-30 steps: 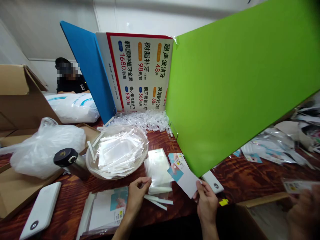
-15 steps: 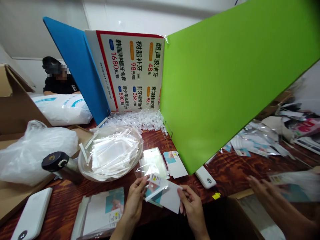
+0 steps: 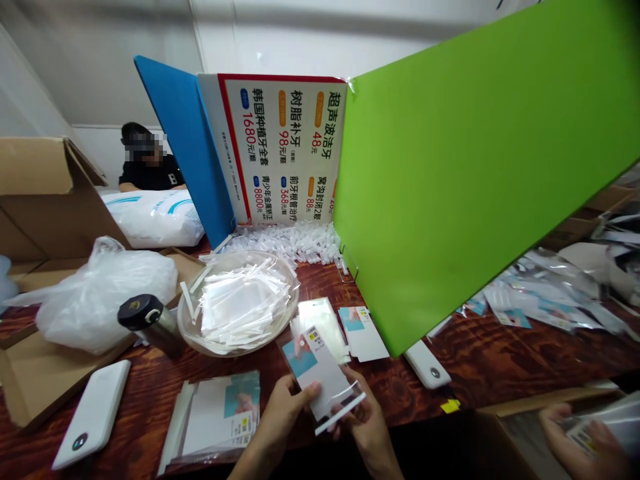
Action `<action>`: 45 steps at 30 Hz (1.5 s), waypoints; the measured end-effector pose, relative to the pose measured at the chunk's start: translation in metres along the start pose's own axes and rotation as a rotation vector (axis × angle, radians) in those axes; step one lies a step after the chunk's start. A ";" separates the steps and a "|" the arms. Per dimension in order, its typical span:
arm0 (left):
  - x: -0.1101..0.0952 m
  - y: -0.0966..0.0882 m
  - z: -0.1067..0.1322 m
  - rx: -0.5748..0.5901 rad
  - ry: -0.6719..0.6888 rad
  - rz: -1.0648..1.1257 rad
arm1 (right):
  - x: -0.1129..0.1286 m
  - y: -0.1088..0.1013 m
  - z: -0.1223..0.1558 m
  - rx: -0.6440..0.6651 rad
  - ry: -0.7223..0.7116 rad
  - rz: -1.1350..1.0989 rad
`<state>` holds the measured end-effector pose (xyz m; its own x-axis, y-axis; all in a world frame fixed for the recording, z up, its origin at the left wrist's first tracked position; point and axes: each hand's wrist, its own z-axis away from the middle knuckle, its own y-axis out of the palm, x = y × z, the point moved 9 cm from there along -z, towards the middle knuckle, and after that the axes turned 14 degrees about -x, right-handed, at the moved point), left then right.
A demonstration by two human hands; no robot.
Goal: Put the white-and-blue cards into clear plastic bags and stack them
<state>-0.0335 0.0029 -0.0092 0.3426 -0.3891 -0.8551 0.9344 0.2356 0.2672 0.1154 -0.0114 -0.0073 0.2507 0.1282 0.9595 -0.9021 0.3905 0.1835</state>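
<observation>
A printed card [image 3: 327,373] in a clear plastic sleeve is held up between my two hands, above the table's front edge. My left hand [image 3: 286,415] grips its left side, thumb flat on the front. At the lower right, my right hand [image 3: 367,421] is closed on the sleeve's end, beside a white strip [image 3: 341,413]; some of its fingers are hidden behind. Just beyond lie a stack of clear sleeves [image 3: 320,319] and a small pile of cards [image 3: 367,341]. Left of my left hand is a stack of sleeved cards [image 3: 210,417].
A round tub [image 3: 187,330] holds clear sleeves and white strips. White plastic pieces [image 3: 295,241] lie below a green panel [image 3: 440,187]. White devices [image 3: 93,413], a flask [image 3: 150,323] and cardboard boxes stand around. A co-worker's hands [image 3: 565,427] hold a package at right; another person sits behind.
The sleeved card has turned more upright, its printed picture now at the upper left. My right hand has shifted to its lower end. The co-worker's hand at right has moved lower. The view has shifted left.
</observation>
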 end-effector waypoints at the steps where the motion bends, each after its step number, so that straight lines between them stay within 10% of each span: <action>1: -0.003 0.002 0.003 0.043 0.011 -0.048 | -0.004 0.002 0.002 0.012 0.019 0.000; 5: -0.018 -0.008 0.018 0.135 0.087 -0.248 | -0.011 0.011 0.006 0.147 0.043 0.061; 8: -0.028 -0.053 0.032 0.080 0.123 -0.446 | -0.004 0.007 -0.002 0.215 -0.039 0.182; 14: -0.070 -0.196 0.047 -0.170 0.387 -0.989 | 0.045 -0.076 -0.056 -0.414 -0.304 0.594; 20: -0.076 -0.239 0.036 -0.164 0.624 -1.411 | 0.042 -0.090 -0.089 -0.529 -0.237 1.026; 32: -0.069 -0.200 0.040 -0.353 1.339 -1.425 | 0.040 -0.083 -0.088 -0.622 -0.331 1.122; 36: -0.077 -0.128 0.038 -0.497 1.134 -1.083 | 0.045 -0.080 -0.080 -0.703 -0.462 1.079; 40: -0.044 -0.045 -0.005 -0.407 0.676 -0.829 | 0.056 -0.082 -0.074 -0.765 -0.550 1.000; 45: -0.022 -0.025 -0.040 -0.354 0.466 -0.537 | 0.048 -0.102 -0.074 -0.617 -0.397 0.431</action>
<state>-0.0679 0.0408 -0.0147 -0.2951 -0.1355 -0.9458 0.8469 0.4212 -0.3246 0.2460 0.0223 0.0046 -0.3166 0.0956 0.9437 -0.5087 0.8226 -0.2540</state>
